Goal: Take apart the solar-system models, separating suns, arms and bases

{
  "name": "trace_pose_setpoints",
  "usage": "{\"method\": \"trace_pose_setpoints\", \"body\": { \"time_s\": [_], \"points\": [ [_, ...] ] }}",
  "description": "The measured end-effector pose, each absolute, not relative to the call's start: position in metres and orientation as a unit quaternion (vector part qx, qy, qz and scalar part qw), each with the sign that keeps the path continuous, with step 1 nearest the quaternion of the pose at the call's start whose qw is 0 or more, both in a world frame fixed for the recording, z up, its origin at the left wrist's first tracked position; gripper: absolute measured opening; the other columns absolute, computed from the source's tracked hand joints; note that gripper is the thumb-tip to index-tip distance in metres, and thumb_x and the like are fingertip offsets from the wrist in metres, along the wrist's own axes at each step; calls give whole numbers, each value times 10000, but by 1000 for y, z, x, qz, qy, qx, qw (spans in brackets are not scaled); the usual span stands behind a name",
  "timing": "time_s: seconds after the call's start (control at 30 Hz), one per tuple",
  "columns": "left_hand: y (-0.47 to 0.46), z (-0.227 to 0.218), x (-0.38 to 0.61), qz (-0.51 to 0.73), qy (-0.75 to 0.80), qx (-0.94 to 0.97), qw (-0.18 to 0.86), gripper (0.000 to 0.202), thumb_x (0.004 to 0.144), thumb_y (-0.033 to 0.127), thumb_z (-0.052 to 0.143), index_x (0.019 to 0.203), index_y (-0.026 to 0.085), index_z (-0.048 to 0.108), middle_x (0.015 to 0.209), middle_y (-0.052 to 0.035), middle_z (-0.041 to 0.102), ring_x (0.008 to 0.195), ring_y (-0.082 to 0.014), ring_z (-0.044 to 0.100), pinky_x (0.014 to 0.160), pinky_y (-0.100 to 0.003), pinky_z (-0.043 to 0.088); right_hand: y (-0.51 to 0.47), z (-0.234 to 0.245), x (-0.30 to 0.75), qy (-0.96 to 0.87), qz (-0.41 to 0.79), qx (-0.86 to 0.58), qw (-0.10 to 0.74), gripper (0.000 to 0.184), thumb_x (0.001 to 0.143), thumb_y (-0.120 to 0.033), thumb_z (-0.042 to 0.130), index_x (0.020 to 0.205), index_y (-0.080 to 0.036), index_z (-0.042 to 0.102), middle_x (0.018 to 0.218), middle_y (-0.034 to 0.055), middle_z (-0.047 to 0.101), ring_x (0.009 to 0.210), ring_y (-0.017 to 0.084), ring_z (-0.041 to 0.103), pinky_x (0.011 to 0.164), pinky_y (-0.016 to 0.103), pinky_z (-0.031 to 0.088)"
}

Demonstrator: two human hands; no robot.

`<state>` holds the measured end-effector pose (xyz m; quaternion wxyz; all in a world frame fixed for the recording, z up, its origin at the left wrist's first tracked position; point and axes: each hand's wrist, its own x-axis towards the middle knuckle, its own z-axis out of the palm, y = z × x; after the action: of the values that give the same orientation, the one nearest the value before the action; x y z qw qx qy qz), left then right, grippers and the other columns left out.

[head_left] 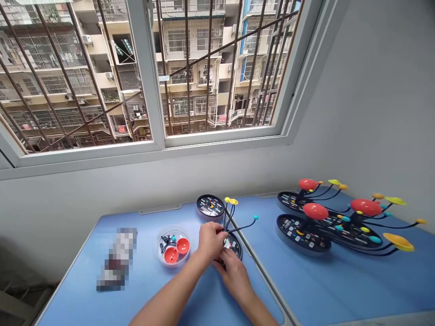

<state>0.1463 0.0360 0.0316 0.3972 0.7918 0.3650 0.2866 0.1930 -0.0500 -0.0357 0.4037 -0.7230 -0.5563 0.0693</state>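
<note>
Both my hands are at a partly built solar system model with a round black base point(235, 244), printed with small pictures. Thin black arms rise from it, tipped with a yellow ball point(227, 199), a ringed yellow planet point(233, 202) and a teal ball point(256, 218). My left hand point(210, 240) is closed, its fingers pinched at the foot of the arms. My right hand point(234, 274) grips lower down, at the near side of the base. The exact spot between the fingertips is hidden. To the left, a clear round tub point(159, 256) holds two red half-spheres point(177, 250) and small black parts.
Behind my hands lies another round black base point(210, 206). Several finished models with red suns point(315, 211) stand on the right-hand blue table point(356, 290), their arms reaching outward. A blurred-out flat object point(118, 260) lies at left. A barred window point(220, 139) is beyond the wall.
</note>
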Motion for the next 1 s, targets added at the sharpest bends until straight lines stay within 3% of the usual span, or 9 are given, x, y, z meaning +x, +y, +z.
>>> {"method": "trace_pose_setpoints", "body": {
  "time_s": [0.17, 0.3, 0.43, 0.5, 0.7, 0.87, 1.0],
  "points": [
    [33, 43, 136, 353, 345, 753, 434, 109, 649, 141, 600, 702, 165, 692, 666, 1, 612, 610, -111, 512, 596, -215, 404, -49, -37, 194, -555, 76, -714, 420, 117, 708, -136, 476, 650, -203, 553, 714, 46, 614, 726, 225, 557, 653, 329, 411],
    [26, 47, 108, 370, 335, 739, 453, 97, 641, 138, 602, 682, 164, 685, 609, 11, 575, 583, -107, 481, 576, -213, 379, -55, -28, 195, -509, 143, -687, 499, 85, 732, -256, 541, 685, -202, 585, 724, 49, 618, 719, 220, 551, 664, 329, 415],
    [12, 37, 71, 339, 327, 746, 471, 95, 657, 169, 592, 664, 157, 687, 574, 6, 547, 567, -108, 456, 549, -215, 346, -65, -11, 187, -407, 293, -612, 612, 308, 751, -468, 551, 856, -185, 609, 760, 50, 617, 683, 182, 544, 655, 307, 433],
    [4, 31, 56, 318, 325, 751, 479, 109, 668, 204, 593, 658, 152, 687, 563, 0, 542, 557, -107, 441, 534, -216, 329, -68, -2, 178, -380, 367, -558, 639, 346, 746, -505, 554, 837, -175, 605, 699, 27, 586, 615, 145, 503, 609, 279, 419],
    [-17, 31, 28, 279, 372, 702, 540, 170, 634, 167, 546, 721, 135, 688, 572, -5, 571, 522, -94, 423, 509, -205, 323, -66, 2, 147, -346, 466, -497, 645, 309, 705, -467, 633, 677, -165, 571, 589, -29, 497, 544, 95, 403, 547, 230, 353],
    [-25, 31, 13, 286, 422, 649, 564, 187, 657, 278, 558, 622, 120, 651, 512, 1, 540, 490, -86, 395, 483, -209, 302, -67, -2, 131, -370, 488, -496, 615, 299, 695, -456, 648, 661, -167, 577, 602, -34, 483, 570, 97, 400, 556, 220, 350],
    [-31, 24, 1, 276, 470, 593, 593, 136, 584, 250, 592, 516, 136, 558, 468, 12, 531, 458, -77, 393, 459, -203, 302, -66, 2, 125, -352, 481, -511, 619, 331, 702, -501, 622, 753, -175, 602, 642, -26, 515, 553, 96, 409, 555, 227, 357]
  ]
}}
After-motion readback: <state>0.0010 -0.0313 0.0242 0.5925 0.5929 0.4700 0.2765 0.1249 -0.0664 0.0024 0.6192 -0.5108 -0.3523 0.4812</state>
